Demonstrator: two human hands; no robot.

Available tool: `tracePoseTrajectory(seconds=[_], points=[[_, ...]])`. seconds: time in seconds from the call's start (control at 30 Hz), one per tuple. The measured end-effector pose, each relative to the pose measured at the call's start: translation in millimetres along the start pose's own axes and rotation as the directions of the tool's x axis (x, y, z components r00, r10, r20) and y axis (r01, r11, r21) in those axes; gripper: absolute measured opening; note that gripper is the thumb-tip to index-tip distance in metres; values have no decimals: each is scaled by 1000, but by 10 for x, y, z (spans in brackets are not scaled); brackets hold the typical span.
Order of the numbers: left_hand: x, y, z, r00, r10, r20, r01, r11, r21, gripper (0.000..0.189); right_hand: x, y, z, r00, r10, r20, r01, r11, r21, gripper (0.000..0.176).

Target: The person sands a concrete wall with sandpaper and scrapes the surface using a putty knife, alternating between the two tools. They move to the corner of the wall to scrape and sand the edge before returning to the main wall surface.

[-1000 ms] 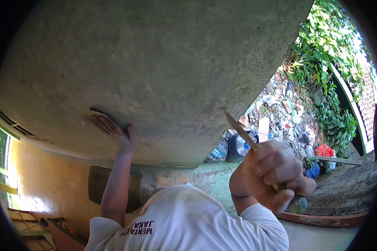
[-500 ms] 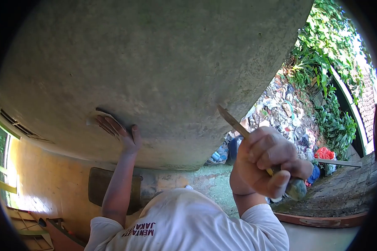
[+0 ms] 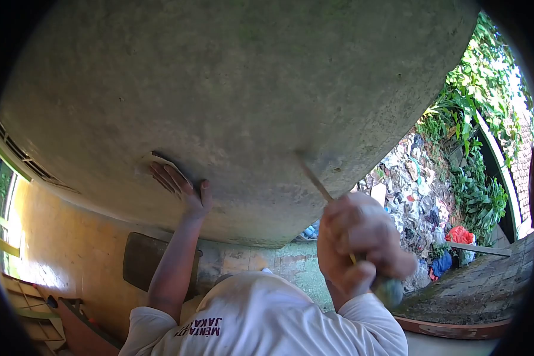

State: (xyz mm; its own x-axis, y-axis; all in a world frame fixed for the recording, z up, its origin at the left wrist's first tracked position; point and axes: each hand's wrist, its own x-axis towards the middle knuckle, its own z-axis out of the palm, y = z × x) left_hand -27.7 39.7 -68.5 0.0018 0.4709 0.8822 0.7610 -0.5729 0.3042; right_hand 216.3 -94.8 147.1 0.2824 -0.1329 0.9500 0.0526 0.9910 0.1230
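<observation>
A grey, stained concrete surface (image 3: 231, 89) fills the upper view. My left hand (image 3: 184, 187) lies against it at centre-left, fingers spread over a thin flat piece (image 3: 171, 165) whose edge shows above them; whether the fingers grip it is unclear. My right hand (image 3: 365, 240), blurred by motion, is wrapped round a pointed tool. The tool's narrow brown blade (image 3: 315, 180) points up and left, its tip at or near the concrete. Its rounded greenish end (image 3: 389, 292) sticks out below my fist.
Mixed rubbish (image 3: 406, 190) lies beyond the concrete edge on the right, beside green plants (image 3: 480, 178). A dark chair-like panel (image 3: 141, 259) stands at lower left by the yellow wall (image 3: 89, 237). A brown-edged ledge (image 3: 469, 296) is at lower right.
My right hand and the tool have moved left and slightly down. The view has shifted a little, so the concrete and my left hand appear further right.
</observation>
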Motion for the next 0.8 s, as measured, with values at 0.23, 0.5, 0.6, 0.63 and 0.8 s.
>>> tracePoseTrajectory(seconds=[0.23,0.5,0.6,0.63,0.8], points=[[94,-48,-8,999,28,-24,-27,999,45,88,-38,-143,-22,996,15,-84,-5,993,119,23],[104,59,-2,997,60,-38,-57,995,79,88,-32,-125,-164,996,93,5,-93,995,38,20],[123,71,-9,996,79,-42,-75,993,88,88,-101,4,-199,954,296,40,-296,955,-8,21],[168,-2,-41,995,88,-45,-84,992,92,88,-102,-21,-180,955,293,40,-293,956,-8,21],[200,115,-21,991,120,-59,-112,987,117,88,-170,-29,-122,980,190,50,-189,982,-25,23]])
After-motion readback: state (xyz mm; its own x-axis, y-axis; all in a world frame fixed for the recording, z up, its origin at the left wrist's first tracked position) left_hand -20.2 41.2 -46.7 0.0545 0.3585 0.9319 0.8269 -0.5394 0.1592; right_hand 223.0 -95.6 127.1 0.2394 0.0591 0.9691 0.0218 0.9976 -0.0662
